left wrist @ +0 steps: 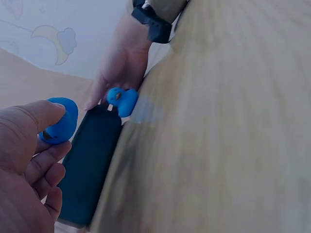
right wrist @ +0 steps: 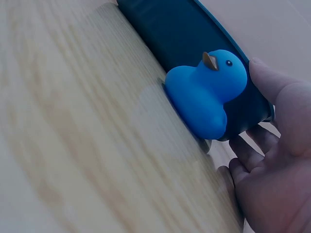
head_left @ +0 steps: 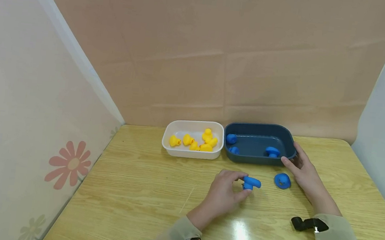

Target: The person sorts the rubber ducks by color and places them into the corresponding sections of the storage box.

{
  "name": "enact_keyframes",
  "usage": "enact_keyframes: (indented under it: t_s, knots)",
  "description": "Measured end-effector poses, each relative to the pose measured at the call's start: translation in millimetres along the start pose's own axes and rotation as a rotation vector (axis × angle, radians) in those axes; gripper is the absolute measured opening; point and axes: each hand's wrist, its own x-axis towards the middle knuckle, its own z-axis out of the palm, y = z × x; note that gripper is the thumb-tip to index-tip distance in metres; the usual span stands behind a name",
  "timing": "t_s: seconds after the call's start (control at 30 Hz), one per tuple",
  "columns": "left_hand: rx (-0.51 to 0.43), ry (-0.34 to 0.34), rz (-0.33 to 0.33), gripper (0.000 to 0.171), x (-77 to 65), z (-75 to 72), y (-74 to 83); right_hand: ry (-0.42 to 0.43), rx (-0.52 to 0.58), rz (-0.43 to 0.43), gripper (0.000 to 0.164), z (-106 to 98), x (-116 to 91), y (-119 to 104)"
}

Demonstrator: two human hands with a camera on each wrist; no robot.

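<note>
My left hand [head_left: 223,193] pinches a blue rubber duck [head_left: 251,182] between thumb and fingers above the table; the left wrist view shows the thumb lying over this held duck [left wrist: 68,124]. At the right end of a dark blue bin [head_left: 255,159], my right hand [head_left: 308,180] grips the corner, thumb at the front and fingers round the side. Another blue rubber duck [head_left: 282,181] sits on the table just in front of that corner, upright in the right wrist view, where its beak and eye show. Inside the dark bin lie several blue ducks [head_left: 272,151], partly hidden by its wall.
A white bin [head_left: 192,155] holding several yellow rubber ducks [head_left: 188,139] touches the dark bin's left side. Both bins stand at the back of the wooden table [head_left: 141,193], near a beige backdrop [head_left: 185,56]. Printed cloth walls flank the left and right.
</note>
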Motion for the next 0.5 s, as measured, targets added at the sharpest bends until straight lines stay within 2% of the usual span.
enact_keyframes:
  t_s: [0.33, 0.5]
  knots:
    - [-0.004, 0.077, -0.058, 0.041, 17.8, -24.3, 1.5, -0.018, -0.005, 0.003, 0.094, 0.3, 1.5, -0.7]
    - [0.023, 0.117, -0.030, 0.041, 28.2, -31.4, -1.2, -0.020, -0.009, 0.004, 0.094, 1.1, 3.5, 0.2]
